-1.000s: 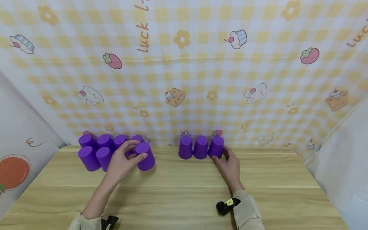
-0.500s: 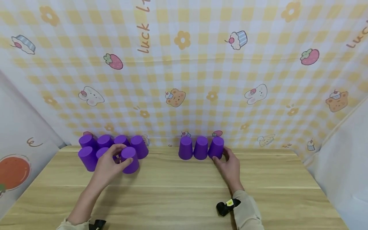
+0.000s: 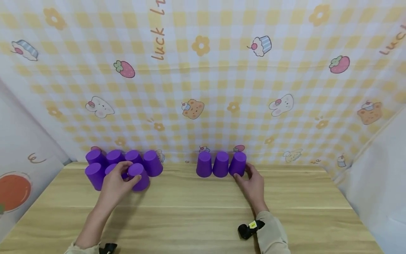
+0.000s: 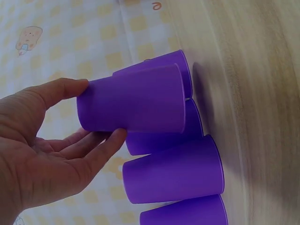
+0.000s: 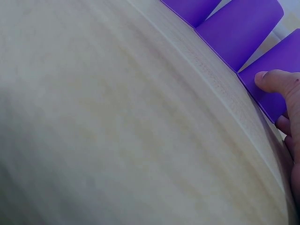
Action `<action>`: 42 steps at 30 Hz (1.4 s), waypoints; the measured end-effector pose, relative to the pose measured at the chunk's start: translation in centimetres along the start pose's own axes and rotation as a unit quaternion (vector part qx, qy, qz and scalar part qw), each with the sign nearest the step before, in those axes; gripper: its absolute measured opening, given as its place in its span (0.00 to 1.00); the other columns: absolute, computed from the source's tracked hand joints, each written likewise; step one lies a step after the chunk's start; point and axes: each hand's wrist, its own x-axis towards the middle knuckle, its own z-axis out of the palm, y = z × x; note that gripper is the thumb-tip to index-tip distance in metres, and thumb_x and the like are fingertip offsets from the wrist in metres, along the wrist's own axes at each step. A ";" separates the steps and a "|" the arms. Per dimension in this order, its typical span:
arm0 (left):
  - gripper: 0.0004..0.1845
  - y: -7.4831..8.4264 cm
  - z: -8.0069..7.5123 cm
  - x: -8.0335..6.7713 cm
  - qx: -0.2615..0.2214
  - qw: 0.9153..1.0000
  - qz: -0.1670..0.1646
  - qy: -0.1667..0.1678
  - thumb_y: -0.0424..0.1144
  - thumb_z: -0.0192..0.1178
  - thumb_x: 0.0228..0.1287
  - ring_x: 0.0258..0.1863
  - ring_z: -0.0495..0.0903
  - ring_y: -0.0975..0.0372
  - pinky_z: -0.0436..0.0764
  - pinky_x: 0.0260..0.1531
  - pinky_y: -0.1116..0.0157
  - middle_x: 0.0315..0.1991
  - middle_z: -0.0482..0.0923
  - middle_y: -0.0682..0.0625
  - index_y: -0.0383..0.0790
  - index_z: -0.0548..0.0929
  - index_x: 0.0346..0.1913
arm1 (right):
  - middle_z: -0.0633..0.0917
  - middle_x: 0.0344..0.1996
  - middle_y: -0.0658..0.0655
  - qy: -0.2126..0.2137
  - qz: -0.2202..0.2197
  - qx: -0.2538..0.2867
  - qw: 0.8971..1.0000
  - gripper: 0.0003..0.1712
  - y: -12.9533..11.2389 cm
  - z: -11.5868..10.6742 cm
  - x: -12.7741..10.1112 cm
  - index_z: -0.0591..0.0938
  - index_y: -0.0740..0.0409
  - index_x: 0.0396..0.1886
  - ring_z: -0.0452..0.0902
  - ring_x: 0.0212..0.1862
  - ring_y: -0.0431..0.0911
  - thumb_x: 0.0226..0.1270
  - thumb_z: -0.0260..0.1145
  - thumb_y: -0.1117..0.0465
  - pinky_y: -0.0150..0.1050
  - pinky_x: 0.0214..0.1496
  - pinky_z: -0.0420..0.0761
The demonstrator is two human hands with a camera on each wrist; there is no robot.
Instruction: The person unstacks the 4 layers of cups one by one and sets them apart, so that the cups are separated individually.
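Upside-down purple cups stand in two groups at the table's far edge. My left hand [image 3: 124, 175] grips one purple cup [image 3: 139, 176] between thumb and fingers, at the right end of the left cluster's front row, against its neighbours [image 3: 93, 175]. In the left wrist view the held cup [image 4: 136, 101] lies between my thumb and fingers, with other cups [image 4: 173, 171] beside it. My right hand [image 3: 246, 175] holds the rightmost cup [image 3: 238, 163] of a row of three [image 3: 204, 164]; the thumb [image 5: 274, 80] presses on that cup's side [image 5: 276, 61].
The wooden table [image 3: 196, 215] runs out in front of both groups. A checked cloth backdrop [image 3: 203, 88] rises right behind the cups. White side walls [image 3: 377, 183] close in left and right. A gap of bare wood [image 3: 179, 169] separates the two groups.
My left hand has carried its cup to the left and set it into the front row of the left cluster. The right hand has stayed on the rightmost cup.
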 end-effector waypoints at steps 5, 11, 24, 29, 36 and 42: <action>0.26 -0.2 0.2 0.0 0.017 1.000 0.007 0.009 0.37 0.62 0.47 0.43 0.71 0.43 0.71 0.39 0.50 0.42 0.72 0.30 0.27 0.68 0.48 | 0.79 0.41 0.56 -0.002 0.005 0.004 1.000 0.32 0.1 0.0 0.0 0.72 0.57 0.50 0.73 0.45 0.46 0.41 0.71 0.58 0.38 0.49 0.71; 0.27 -0.5 0.3 -0.2 0.035 0.999 0.007 0.011 0.38 0.61 0.50 0.42 0.70 0.41 0.70 0.39 0.49 0.43 0.71 0.29 0.25 0.67 0.50 | 0.78 0.42 0.55 -0.007 0.005 0.006 1.000 0.31 0.0 0.3 0.1 0.72 0.56 0.50 0.73 0.46 0.46 0.42 0.71 0.57 0.37 0.50 0.71; 0.27 -1.1 0.9 -0.3 0.051 0.998 0.028 0.035 0.32 0.62 0.47 0.36 0.72 0.40 0.71 0.34 0.49 0.39 0.71 0.27 0.21 0.66 0.49 | 0.79 0.41 0.54 -0.003 -0.009 -0.001 1.000 0.30 -0.1 0.8 -0.1 0.73 0.55 0.48 0.73 0.44 0.44 0.41 0.71 0.58 0.37 0.48 0.72; 0.27 -0.9 1.2 -0.2 0.059 0.997 0.029 0.034 0.30 0.60 0.48 0.38 0.69 0.36 0.69 0.37 0.46 0.40 0.69 0.25 0.20 0.64 0.50 | 0.78 0.42 0.56 -0.005 -0.018 -0.004 1.000 0.31 -0.1 0.6 0.0 0.72 0.58 0.49 0.74 0.44 0.46 0.42 0.71 0.58 0.37 0.48 0.72; 0.29 -0.7 1.6 0.0 0.064 0.995 0.050 0.059 0.28 0.60 0.46 0.38 0.69 0.35 0.69 0.37 0.45 0.41 0.69 0.25 0.20 0.63 0.52 | 0.78 0.43 0.58 -0.004 -0.014 -0.009 1.000 0.32 -0.1 0.2 0.1 0.72 0.59 0.50 0.73 0.45 0.47 0.42 0.71 0.57 0.38 0.49 0.72; 0.30 -0.1 1.7 0.0 0.073 0.993 0.045 0.086 0.27 0.62 0.43 0.44 0.65 0.38 0.65 0.41 0.44 0.45 0.67 0.28 0.24 0.65 0.52 | 0.78 0.43 0.57 -0.002 -0.009 -0.010 1.000 0.31 0.0 -0.1 0.1 0.72 0.59 0.50 0.73 0.45 0.47 0.42 0.71 0.57 0.37 0.49 0.72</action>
